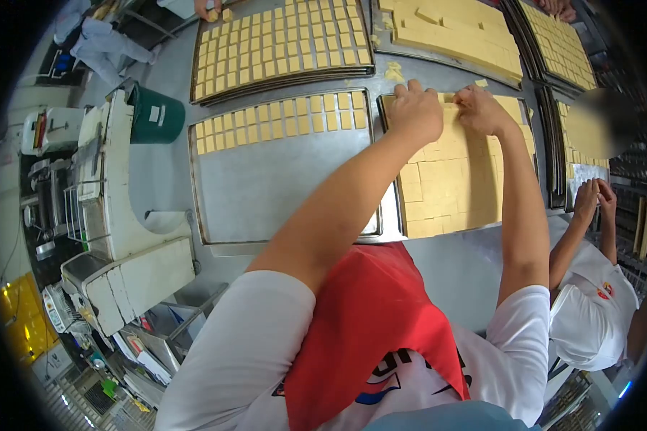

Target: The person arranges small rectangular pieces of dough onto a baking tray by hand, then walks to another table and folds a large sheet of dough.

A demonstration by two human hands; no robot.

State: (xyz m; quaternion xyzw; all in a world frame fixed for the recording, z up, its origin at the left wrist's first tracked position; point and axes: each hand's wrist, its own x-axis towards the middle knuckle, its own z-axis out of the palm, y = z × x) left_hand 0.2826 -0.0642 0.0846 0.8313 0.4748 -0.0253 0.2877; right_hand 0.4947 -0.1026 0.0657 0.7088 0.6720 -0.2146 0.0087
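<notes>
- Cut yellow slab (446,190) right in front of the wearer, lying on a tray on the metal counter (381,80).
- Left hand (415,111) at its far edge, fingers bent; whether that grip holds a piece, I can't tell.
- Right hand (480,110) just beside it, fingers curled downward, its grip hidden too!
- To the left, a half-bare tray (280,190), small yellow pieces lined along its far side.
- Beyond, a filled tray (287,82), and scraps (394,71) on the counter.
- Off the counter's left, a green bin (157,115) and white machinery (133,280).
- Over right, a white-shirted co-worker (597,309), hands raised near stacked trays.
</notes>
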